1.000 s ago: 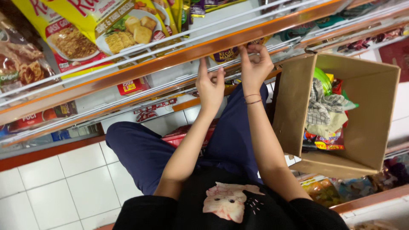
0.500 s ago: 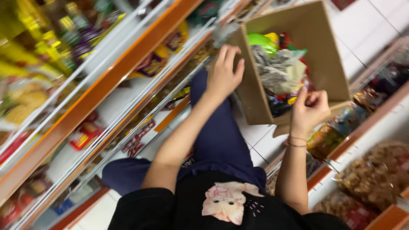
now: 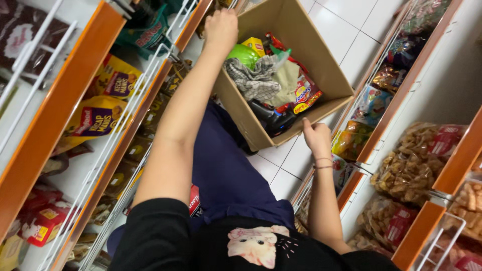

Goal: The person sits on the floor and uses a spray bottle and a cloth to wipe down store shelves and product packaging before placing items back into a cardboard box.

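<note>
The cardboard box (image 3: 321,60) sat on the tiled floor between the shelves, both hands closed on it: left hand (image 3: 221,27) on the far rim, right hand (image 3: 317,138) on the near edge. It remained part-filled with packets and a checked cloth (image 3: 256,80), so emptying seemed unfinished.

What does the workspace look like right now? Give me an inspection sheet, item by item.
Surface: white tiled floor, aisle between two shelf runs.
Job's things: open cardboard box on the floor, holding a checked cloth, a green packet, red snack packets and a dark object too unclear to name.
Clutter: nothing seen loose on the floor.
Hands: left hand on the box's far corner, fingers closed; right hand at the box's near edge, wearing a thin bracelet.
Cables: nothing seen.
Surroundings: orange-edged shelves with white wire rails; yellow pouches on the left, bagged snacks on the right.
</note>
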